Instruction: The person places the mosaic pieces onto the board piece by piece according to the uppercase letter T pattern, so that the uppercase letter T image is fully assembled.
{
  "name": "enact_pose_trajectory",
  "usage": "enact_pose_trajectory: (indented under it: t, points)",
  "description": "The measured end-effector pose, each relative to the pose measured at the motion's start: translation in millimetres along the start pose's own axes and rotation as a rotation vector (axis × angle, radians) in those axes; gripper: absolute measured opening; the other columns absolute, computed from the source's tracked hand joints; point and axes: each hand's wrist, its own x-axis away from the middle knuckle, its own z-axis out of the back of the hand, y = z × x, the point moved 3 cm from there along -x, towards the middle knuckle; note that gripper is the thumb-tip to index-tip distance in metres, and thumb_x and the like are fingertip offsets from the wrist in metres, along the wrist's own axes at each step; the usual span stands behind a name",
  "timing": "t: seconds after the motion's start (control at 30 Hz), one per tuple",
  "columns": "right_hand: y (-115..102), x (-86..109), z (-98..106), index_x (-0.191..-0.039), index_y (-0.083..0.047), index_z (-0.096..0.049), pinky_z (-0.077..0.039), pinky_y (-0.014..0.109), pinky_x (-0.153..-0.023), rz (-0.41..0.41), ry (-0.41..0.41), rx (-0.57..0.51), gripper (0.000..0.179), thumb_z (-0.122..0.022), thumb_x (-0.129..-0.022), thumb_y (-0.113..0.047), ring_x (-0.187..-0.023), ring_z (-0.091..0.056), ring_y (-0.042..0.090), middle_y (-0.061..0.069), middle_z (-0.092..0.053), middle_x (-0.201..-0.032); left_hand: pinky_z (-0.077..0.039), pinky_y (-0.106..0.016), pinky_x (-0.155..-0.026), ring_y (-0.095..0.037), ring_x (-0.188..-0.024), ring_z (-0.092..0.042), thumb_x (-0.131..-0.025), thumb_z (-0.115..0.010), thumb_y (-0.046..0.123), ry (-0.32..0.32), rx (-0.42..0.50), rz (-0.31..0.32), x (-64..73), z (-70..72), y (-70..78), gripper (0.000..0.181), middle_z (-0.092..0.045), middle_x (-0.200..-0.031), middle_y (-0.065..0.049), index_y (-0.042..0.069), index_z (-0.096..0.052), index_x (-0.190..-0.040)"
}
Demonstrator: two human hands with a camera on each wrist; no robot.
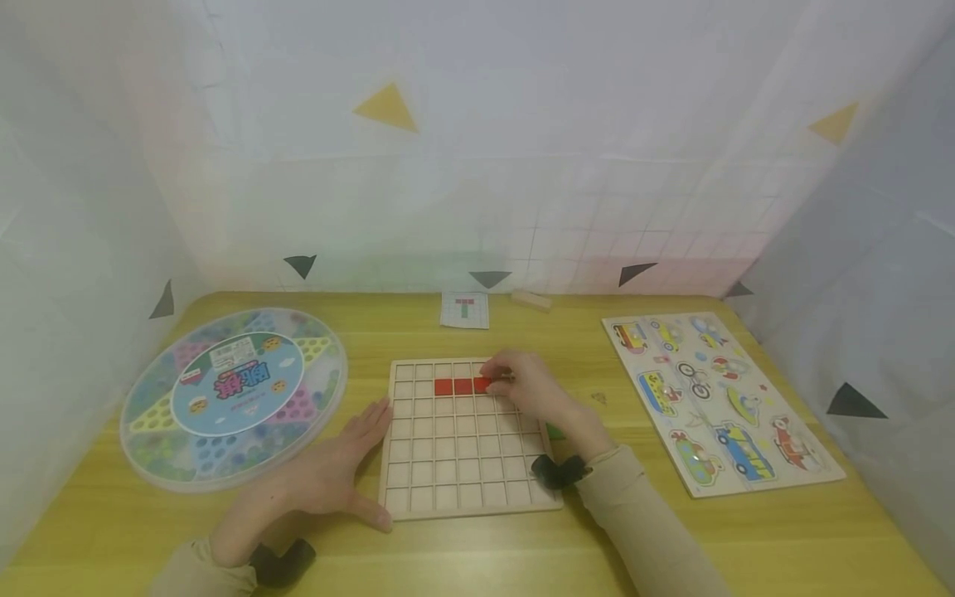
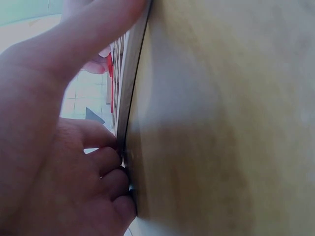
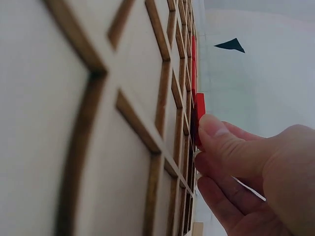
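A wooden grid board [image 1: 433,473] lies on the table with two red square tiles [image 1: 453,386] side by side in cells of its second row from the far edge. My right hand [image 1: 533,388] pinches a third red tile [image 3: 200,110] between thumb and fingers. That tile stands a little proud of the grid, right beside the other two. My left hand [image 1: 336,464] is spread along the board's left side, its fingertips at the left edge and the thumb at the near left corner. In the left wrist view, the fingers [image 2: 110,162] touch the board's side.
A small card [image 1: 464,311] with a red and green T stands at the back, beside a wooden block [image 1: 531,299]. A green piece [image 1: 555,432] shows beside my right wrist. Left lies a round Chinese checkers set [image 1: 235,398]; right, a vehicle peg puzzle [image 1: 719,402].
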Motion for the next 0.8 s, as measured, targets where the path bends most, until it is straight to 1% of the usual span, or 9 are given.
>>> enact_pose_trajectory:
  t: [0.13, 0.37, 0.8]
  points:
    - [-1.2, 0.6, 0.5, -0.107, 0.000, -0.073, -0.057, 0.040, -0.091, 0.033, -0.006, 0.008, 0.019, -0.074, -0.087, -0.001, -0.100, -0.067, 0.024, 0.010, -0.072, -0.104, -0.013, -0.058, -0.122, -0.044, -0.152, -0.002, -0.061, -0.083, 0.068, 0.000, -0.005, -0.004, 0.3, 0.1, 0.6, 0.140, 0.005, -0.168, -0.014, 0.008, -0.004, -0.161]
    - [0.0, 0.7, 0.5, -0.111, 0.001, -0.072, -0.057, 0.039, -0.094, 0.018, -0.016, 0.005, 0.022, -0.072, -0.089, 0.000, -0.104, -0.066, 0.025, 0.011, -0.071, -0.108, -0.013, -0.058, -0.122, -0.044, -0.152, -0.002, -0.061, -0.083, 0.067, -0.002, -0.006, 0.002, 0.9, 0.6, 2.2, 0.140, 0.005, -0.168, -0.015, 0.008, -0.005, -0.161]
    - [-0.8, -0.3, -0.6, -0.109, -0.003, -0.073, -0.057, 0.037, -0.091, 0.037, -0.011, 0.064, 0.022, -0.074, -0.087, -0.001, -0.100, -0.066, 0.020, 0.008, -0.071, -0.105, -0.014, -0.060, -0.122, -0.044, -0.152, -0.003, -0.061, -0.083, 0.067, -0.005, -0.008, 0.015, 0.2, 0.8, 2.4, 0.140, 0.005, -0.168, -0.014, 0.009, -0.005, -0.161]
